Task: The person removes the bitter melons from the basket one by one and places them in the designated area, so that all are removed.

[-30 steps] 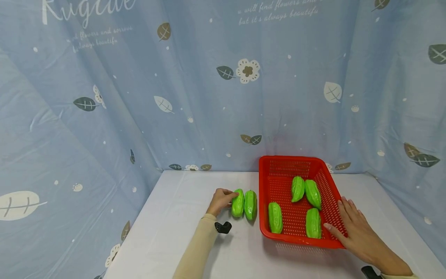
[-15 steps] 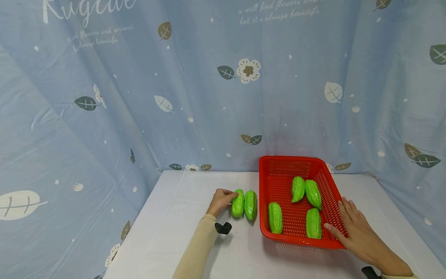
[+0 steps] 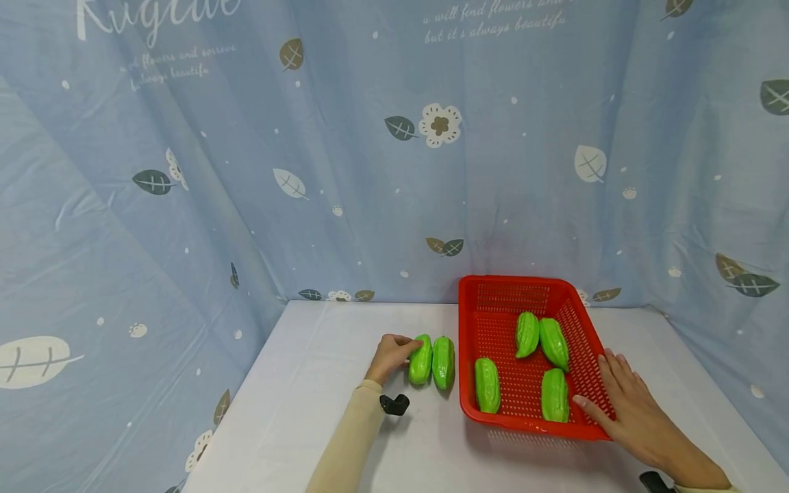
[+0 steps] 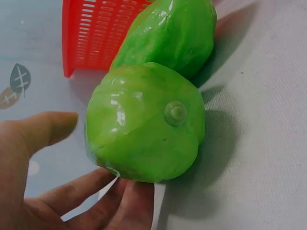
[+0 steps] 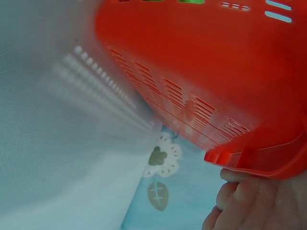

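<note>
Four gourds [image 3: 554,395] lie inside the basket [image 3: 466,342]; two remain just left of it. My left hand [image 3: 390,355], fingers and thumb parted, touches the outer gourd [image 3: 420,370]; my right hand [image 3: 641,411] rests straight-fingered on the basket's right rim.

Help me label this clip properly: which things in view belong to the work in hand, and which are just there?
Likely in the work: left hand, the green gourd it touches, the second gourd beside it, four more gourds, the red basket holding them, right hand at its rim.

Apparently just there: patterned blue curtain, white tabletop, black wrist pieces.
</note>
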Motion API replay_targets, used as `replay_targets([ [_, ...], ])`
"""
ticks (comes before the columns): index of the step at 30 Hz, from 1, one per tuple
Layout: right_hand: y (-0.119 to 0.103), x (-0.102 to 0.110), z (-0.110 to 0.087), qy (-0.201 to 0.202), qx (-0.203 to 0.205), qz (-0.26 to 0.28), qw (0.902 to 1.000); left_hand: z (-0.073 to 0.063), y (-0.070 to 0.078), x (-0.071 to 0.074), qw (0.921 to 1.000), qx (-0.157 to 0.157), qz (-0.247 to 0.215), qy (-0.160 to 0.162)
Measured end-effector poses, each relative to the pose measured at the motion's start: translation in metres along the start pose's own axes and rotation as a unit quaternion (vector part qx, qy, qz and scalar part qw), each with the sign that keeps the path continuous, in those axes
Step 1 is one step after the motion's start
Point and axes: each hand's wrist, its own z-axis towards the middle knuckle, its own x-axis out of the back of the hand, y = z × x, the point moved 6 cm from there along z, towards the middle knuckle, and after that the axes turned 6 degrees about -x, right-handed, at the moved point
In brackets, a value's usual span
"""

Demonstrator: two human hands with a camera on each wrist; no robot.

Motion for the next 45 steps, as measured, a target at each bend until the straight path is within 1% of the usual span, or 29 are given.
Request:
replay_targets([
  [7,-0.001,0.000,-0.002,0.006,0.009,0.004,0.9999,-0.001,-0.003,0.003,0.9999,0.009,0.004,0.012],
  [13,-0.002,0.000,-0.002,0.006,0.008,0.003,0.9999,-0.003,-0.003,0.011,0.9995,0.008,0.008,0.028],
  [16,-0.001,0.000,-0.002,0.007,0.008,0.000,0.9999,-0.005,-0.002,0.015,0.9993,0.007,0.005,0.037],
  [20,-0.001,0.000,-0.002,0.008,0.008,-0.003,0.9999,-0.007,0.001,0.022,0.9986,-0.006,-0.001,0.053],
  [24,-0.001,0.000,-0.001,0.008,0.007,-0.003,0.9999,-0.008,0.003,0.027,0.9975,-0.018,-0.014,0.067],
  [29,-0.001,0.000,-0.001,0.007,0.005,-0.004,1.0000,-0.009,0.006,0.032,0.9959,-0.025,-0.053,0.068],
  [36,-0.001,0.000,-0.001,0.001,0.002,-0.010,1.0000,-0.011,0.017,0.033,0.9912,-0.040,-0.110,0.061],
  [41,-0.002,0.002,0.002,-0.001,-0.003,-0.016,0.9999,-0.016,0.029,0.032,0.9893,-0.050,-0.125,0.055],
  [45,-0.003,0.003,0.004,0.000,-0.003,-0.019,0.9998,-0.023,0.041,0.032,0.9869,-0.070,-0.136,0.050],
])
